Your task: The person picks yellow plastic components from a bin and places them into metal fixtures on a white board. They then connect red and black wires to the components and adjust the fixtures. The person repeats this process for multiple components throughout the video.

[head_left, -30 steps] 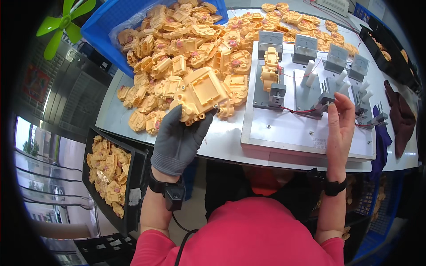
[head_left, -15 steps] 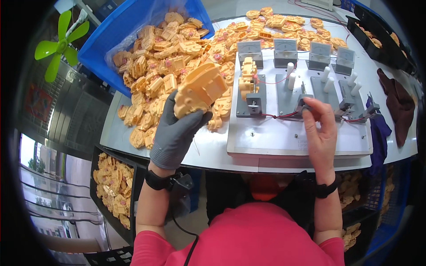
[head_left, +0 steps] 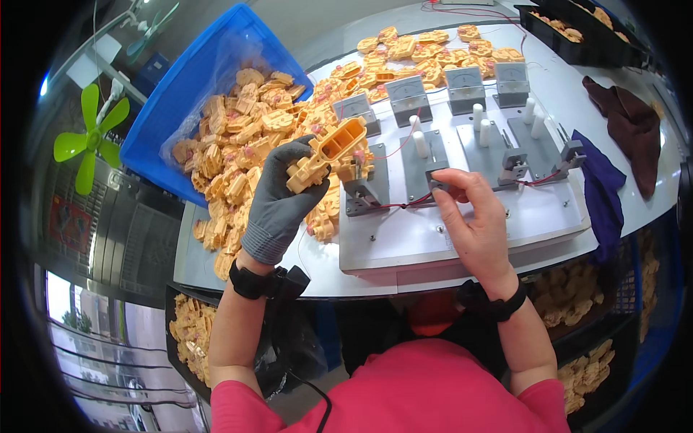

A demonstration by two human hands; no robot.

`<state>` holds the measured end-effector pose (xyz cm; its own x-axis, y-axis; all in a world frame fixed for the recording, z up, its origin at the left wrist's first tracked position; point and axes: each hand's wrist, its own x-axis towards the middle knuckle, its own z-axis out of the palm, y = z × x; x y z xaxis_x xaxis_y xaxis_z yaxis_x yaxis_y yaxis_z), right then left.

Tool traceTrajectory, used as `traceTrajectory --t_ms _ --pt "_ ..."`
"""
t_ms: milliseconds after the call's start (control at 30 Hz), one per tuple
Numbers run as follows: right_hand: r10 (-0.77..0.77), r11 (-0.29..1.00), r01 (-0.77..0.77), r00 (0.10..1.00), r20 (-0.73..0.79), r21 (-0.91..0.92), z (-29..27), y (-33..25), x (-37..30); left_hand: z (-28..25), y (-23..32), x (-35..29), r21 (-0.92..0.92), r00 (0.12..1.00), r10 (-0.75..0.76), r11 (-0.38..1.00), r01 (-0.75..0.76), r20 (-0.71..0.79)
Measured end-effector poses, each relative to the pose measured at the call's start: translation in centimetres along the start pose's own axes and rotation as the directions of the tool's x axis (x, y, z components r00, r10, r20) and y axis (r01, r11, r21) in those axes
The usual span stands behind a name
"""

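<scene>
My left hand (head_left: 274, 202), in a grey glove, is closed around a yellow-orange plastic housing (head_left: 338, 143). The housing is tilted, and its hollow compartments show on top. My bare right hand (head_left: 476, 227) pinches a small grey clamp block (head_left: 437, 175) at the near end of the second fixture plate (head_left: 419, 167). Two white pegs (head_left: 419, 141) stand on that plate. Behind the housing, the first fixture plate (head_left: 377, 173) is partly hidden; a yellow part (head_left: 355, 167) appears to sit on it. Both plates are mounted on a white test board (head_left: 404, 242).
Several needle meters (head_left: 408, 97) line the board's back edge. A heap of housings (head_left: 249, 155) spills from a blue crate (head_left: 173, 101) at the left. Farther right lie a purple cloth (head_left: 600, 191) and a brown cloth (head_left: 626, 130). Black bins (head_left: 577, 36) stand at the back right.
The whole view has shifted and turned. My left hand has turned the housing so its hollow side shows, and it is nearer the first fixture. My right hand stays at the same clamp block.
</scene>
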<state>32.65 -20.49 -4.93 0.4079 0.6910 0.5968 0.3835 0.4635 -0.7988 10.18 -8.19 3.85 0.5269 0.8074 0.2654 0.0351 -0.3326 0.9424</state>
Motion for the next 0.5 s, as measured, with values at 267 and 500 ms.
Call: traceTrajectory --t_ms 267,500 --pt "-0.004 0.999 0.003 1.000 0.014 0.050 -0.2 0.3 0.0 1.5 0.4 1.7 0.028 0.996 0.010 1.000 -0.012 0.084" --pt "-0.003 0.990 -0.001 1.000 0.027 0.144 -0.4 0.2 0.0 1.4 0.7 3.9 0.110 0.988 0.067 0.991 -0.082 0.141"
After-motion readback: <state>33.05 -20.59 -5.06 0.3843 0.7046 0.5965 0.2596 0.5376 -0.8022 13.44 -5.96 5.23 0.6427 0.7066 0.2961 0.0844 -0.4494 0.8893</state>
